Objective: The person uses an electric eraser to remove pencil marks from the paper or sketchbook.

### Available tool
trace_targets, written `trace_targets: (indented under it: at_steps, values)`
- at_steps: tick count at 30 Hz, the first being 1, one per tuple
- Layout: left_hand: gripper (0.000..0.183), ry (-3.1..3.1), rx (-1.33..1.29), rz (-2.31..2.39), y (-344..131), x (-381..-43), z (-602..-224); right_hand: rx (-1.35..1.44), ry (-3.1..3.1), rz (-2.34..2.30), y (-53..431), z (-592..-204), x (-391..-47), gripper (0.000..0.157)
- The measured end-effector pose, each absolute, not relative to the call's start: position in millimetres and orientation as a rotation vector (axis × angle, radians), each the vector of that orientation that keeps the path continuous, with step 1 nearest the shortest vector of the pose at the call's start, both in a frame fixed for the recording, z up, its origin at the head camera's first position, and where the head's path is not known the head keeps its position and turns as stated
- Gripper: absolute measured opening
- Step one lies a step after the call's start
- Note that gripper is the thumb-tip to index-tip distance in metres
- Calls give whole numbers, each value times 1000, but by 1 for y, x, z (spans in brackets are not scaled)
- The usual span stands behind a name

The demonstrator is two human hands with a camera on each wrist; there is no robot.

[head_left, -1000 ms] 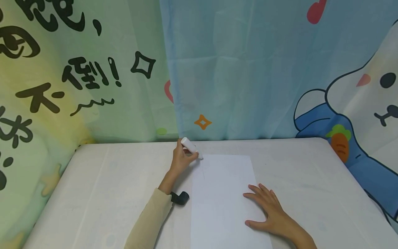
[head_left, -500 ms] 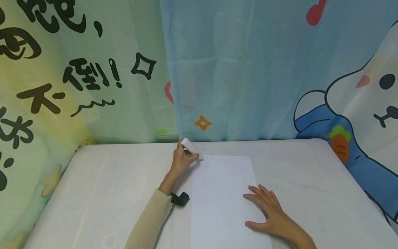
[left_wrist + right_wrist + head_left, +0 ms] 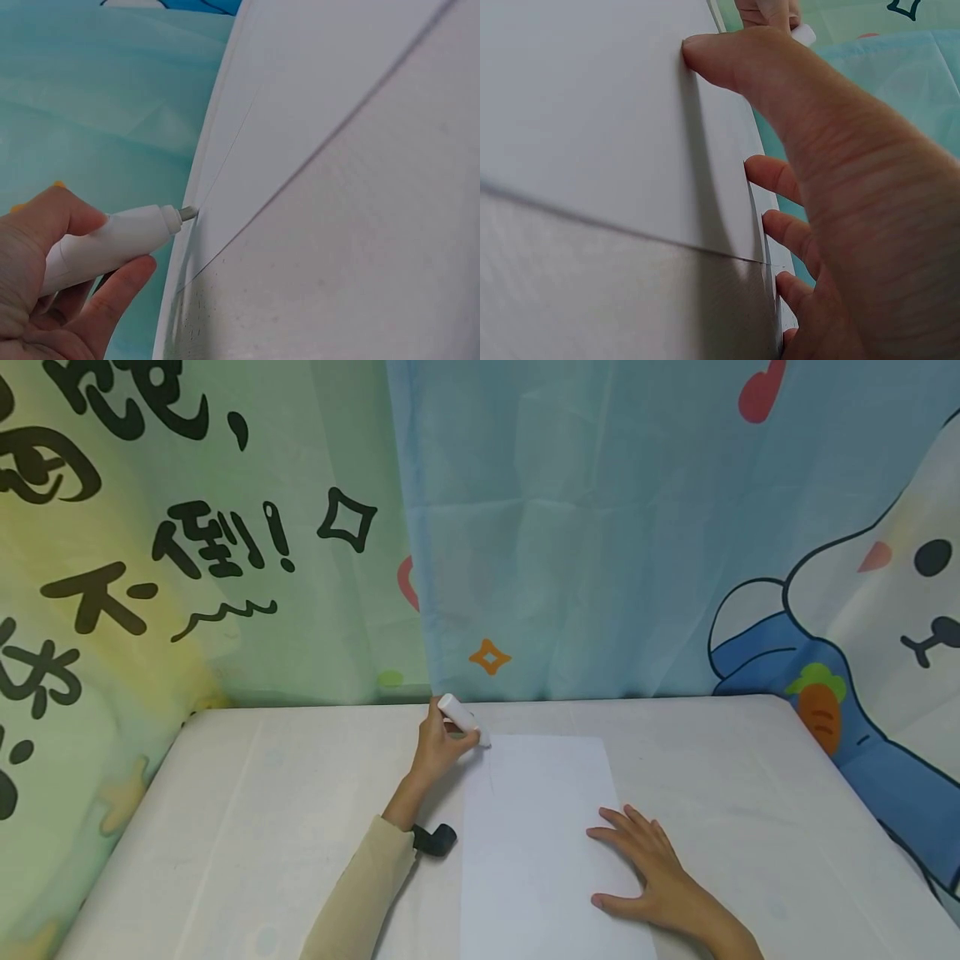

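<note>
My left hand [image 3: 438, 747] pinches a white electric eraser [image 3: 112, 247] between thumb and fingers. Its grey tip is at the end of a thin pencil line [image 3: 238, 135] near the far left corner of a white sheet of paper [image 3: 536, 843]. The eraser's body leans back toward the left, partly covered by the fingers. My right hand [image 3: 648, 868] rests with spread, nearly straight fingers across the sheet's right edge. In the right wrist view the thumb [image 3: 712, 56] touches the paper, and the other fingertips are down by its edge.
The paper lies on a white-covered table [image 3: 300, 827]. Small dark crumbs [image 3: 199, 319] are scattered beside the sheet's left corner. A printed curtain [image 3: 600, 543] hangs right behind the table's far edge. A black wrist camera [image 3: 435, 840] is strapped at the left wrist.
</note>
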State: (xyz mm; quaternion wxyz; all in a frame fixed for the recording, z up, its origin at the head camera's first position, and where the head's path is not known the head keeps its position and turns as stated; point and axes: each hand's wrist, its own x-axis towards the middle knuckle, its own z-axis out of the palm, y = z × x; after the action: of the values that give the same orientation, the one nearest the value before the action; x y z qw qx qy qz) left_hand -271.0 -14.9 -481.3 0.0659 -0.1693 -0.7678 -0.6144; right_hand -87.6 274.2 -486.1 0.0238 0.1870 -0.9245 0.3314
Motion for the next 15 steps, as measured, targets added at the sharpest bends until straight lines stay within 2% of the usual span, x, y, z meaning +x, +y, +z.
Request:
trace_targets:
  at_steps: [15]
  values:
    - [55,-2329,-517,-1849,-15,-271,-480,567,-2867,1026,275,-487,-88,65]
